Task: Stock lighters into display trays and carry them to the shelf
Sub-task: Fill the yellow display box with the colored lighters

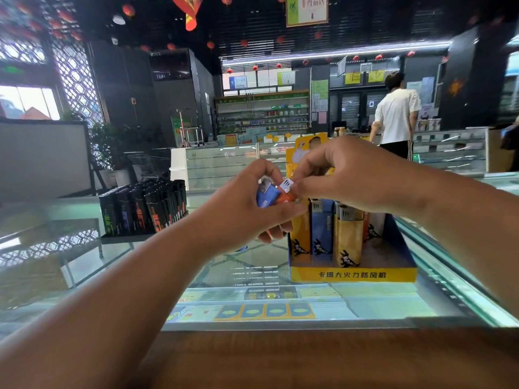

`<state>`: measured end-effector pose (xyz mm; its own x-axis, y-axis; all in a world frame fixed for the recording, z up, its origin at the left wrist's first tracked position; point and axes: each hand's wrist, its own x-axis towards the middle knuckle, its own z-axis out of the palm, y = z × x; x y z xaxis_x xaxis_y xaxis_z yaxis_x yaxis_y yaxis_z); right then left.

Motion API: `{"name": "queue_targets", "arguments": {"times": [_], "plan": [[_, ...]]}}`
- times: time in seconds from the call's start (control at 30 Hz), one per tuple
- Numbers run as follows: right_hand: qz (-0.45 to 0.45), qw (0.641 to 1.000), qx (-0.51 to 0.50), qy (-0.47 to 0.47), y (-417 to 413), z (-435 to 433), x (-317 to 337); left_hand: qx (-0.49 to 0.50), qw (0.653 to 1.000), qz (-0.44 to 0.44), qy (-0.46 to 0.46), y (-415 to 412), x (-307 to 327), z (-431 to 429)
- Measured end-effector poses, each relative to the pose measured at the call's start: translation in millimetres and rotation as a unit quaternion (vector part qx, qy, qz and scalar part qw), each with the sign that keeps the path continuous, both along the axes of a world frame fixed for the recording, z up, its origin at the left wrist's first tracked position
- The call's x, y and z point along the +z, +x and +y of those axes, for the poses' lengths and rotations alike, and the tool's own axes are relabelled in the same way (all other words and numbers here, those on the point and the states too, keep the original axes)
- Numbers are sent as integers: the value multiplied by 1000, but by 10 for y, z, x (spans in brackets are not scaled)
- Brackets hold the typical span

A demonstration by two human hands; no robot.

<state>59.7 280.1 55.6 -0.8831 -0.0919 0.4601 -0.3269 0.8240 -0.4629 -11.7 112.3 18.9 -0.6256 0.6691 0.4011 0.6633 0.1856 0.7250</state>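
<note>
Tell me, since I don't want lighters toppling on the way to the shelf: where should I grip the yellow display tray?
Grip the yellow display tray by its low base, coming in from left and right at the side walls. Its lighters stand upright and partly fill it, so it likely needs keeping level; the tall back card looks too thin to lift by.

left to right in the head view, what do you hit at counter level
black lighters → left hand → blue lighter → orange lighter → right hand; the yellow tray overlaps the right hand, so it is left out.
</note>
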Motion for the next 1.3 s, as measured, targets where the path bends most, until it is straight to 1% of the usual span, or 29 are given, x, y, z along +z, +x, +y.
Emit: {"name": "queue_targets", "arguments": {"times": [0.2,0.4,0.5,0.57,0.67,0.73,0.8,0.93,1.1,1.3], "plan": [[-17,1000,1,-14,-14,45,5,-6,1000,-12,7,-9,3,16],[2,998,-18,-58,-41,142,21,35,999,26,-20,4,12,6],[21,997,-2,-69,-44,100,-4,43,999,24,12,25,14,7],[33,998,19,-51,-36,55,-25,41,998,24,31,39,17,18],[61,997,19,-34,-33,27,-29,38,998,33,42,32,11,37],[80,996,12,-35,-35,42,-21,49,996,63,38,3,-10,44],[98,995,3,-35,-21,58,-15,74,990,118,18,-24,-34,58],[121,992,-13,-29,50,88,29,113,977,181,6,-1,-40,85],[164,986,-24,-16,194,123,84,124,965,229,31,75,-29,114],[229,973,-42,6,399,320,-22,113,953,282,23,124,-95,171]]}}
